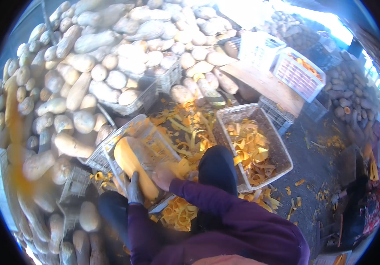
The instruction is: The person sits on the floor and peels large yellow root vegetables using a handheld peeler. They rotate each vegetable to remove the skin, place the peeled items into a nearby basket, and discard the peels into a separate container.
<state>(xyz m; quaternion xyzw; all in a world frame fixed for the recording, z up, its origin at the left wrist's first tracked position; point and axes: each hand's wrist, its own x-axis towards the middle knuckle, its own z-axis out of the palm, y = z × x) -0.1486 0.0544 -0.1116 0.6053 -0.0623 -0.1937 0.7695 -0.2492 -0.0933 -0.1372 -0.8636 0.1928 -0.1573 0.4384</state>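
A long butternut-type squash (133, 162), peeled orange on its near side, lies tilted over a plastic crate (173, 147) between my knees. My left hand (135, 192), in a grey knit glove, holds the squash by its lower left side. My right hand (163, 175) is blurred, close by the right side of the squash; whether it grips a tool cannot be made out. Orange peel strips (180, 213) lie below the crate, near my legs.
To the right stands a bin (287, 159) of peel strips. Whole squashes (84, 63) are heaped at left and behind, around crates. A wooden board (266, 82) lies beside a white crate (299, 74) with orange pieces. A person (355, 208) is at far right.
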